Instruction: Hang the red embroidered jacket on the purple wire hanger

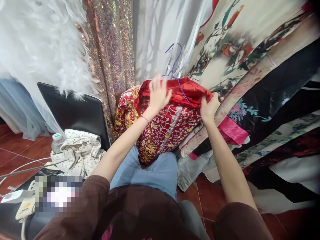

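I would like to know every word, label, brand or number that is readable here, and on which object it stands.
No text can be read with certainty.
White power strip: small print beside an orange mark, too small to read.
Bottle: no readable label.
Brown shirt: pink marks, cut off by the picture edge.
Red garment: patterns, no readable words.

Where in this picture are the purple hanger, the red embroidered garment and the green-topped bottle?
Purple hanger point(172, 71): head view, on the twisted neck below the hook.
Red embroidered garment point(160, 128): head view, on its silver-and-gold patterned body.
Green-topped bottle point(57, 144): head view, on its clear side below the cap.
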Tool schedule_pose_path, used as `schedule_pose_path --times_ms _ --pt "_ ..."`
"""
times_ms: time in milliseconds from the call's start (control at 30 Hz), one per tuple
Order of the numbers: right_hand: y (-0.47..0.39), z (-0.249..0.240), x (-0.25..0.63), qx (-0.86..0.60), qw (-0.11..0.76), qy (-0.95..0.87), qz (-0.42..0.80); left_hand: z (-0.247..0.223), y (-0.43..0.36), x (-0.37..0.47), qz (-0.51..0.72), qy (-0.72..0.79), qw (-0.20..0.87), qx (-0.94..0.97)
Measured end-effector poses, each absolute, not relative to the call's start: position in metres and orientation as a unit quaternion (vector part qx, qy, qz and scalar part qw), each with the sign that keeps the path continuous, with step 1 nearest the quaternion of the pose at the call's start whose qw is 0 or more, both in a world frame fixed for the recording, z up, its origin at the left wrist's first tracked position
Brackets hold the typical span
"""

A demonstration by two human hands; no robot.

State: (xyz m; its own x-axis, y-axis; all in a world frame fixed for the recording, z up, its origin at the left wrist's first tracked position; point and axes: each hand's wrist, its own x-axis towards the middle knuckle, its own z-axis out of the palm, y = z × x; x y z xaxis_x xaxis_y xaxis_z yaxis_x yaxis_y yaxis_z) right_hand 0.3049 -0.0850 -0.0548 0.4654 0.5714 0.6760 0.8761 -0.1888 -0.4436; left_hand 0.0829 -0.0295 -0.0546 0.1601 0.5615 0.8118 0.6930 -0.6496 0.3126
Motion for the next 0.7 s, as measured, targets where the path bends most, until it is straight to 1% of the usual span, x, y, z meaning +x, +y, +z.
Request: schedule_pose_path --times_ms 100,200,333,467,567,633,700 --pt "-0.097 -0.055 0.297 -0.741 0.396 -0.507 -0.191 -0.057 -0.04 0.112 -0.44 -0.264 0.095 -0.853" --pt "-0.109 -0.054 0.3 -0.731 0.371 -0.54 -0.19 -0.065 -0.038 0.134 -0.39 -0.201 0.11 -0.892" --pt "-0.125 -0.065 0.317 -0.727 0.345 -0.565 -0.183 -0.079 -0.031 0.138 -0.379 -0.206 0.126 -0.893" --pt "-0.143 -0.099 0.33 -0.733 0.32 -0.571 -0.186 -0.087 -0.03 0.131 -0.38 -0.223 0.126 -0.889" --pt "-0.155 -0.125 0.334 -0.77 0.279 -0.558 -0.131 -0.088 -0.03 0.134 -0.383 -0.239 0.124 -0.884" --pt "-0.159 -0.128 0.338 -0.795 0.264 -0.538 -0.093 -0.089 -0.029 0.139 -0.386 -0.248 0.128 -0.879" --pt "-0.16 -0.117 0.342 -0.796 0.295 -0.521 -0.089 -0.09 -0.029 0.146 -0.393 -0.262 0.134 -0.871"
